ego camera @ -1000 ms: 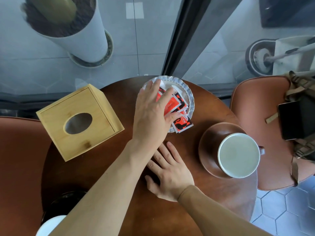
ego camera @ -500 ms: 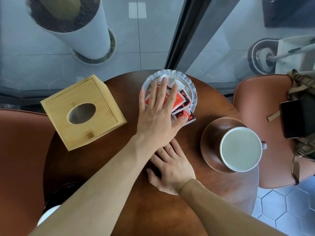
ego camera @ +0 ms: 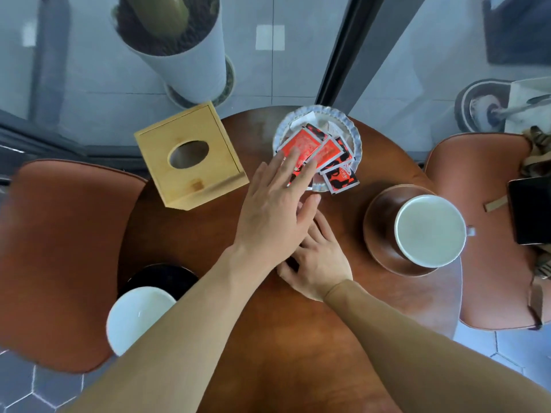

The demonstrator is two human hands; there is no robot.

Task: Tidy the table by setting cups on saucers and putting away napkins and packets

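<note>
- Red and black packets (ego camera: 316,153) lie heaped in a small fluted glass dish (ego camera: 354,131) at the upper centre of the frame, on a round wooden table (ego camera: 268,338).
- Your left hand (ego camera: 274,210) has drawn back since half a second ago: then it lay flat over the whole pile, now only the fingertips (ego camera: 293,158) rest on the nearest red packet, fingers spread and flat, gripping nothing.
- That retreat suggests the packets have been pressed into place (one black packet (ego camera: 343,178) overhangs the dish's lower rim, so this step may not be quite done).
- Your right hand (ego camera: 316,263) lies palm down on the table below the dish, at the centre of the frame, partly under the left; fingers loosely spread, holding nothing as far as can be seen.
- A white cup (ego camera: 429,231) already sits on a brown saucer (ego camera: 381,228) at the right of the frame.
- A second white cup (ego camera: 134,317) shows at the lower left beside a dark saucer (ego camera: 161,278); whether it rests on it is unclear.
- A wooden tissue box (ego camera: 190,156) stands at the upper left of the table.
</note>
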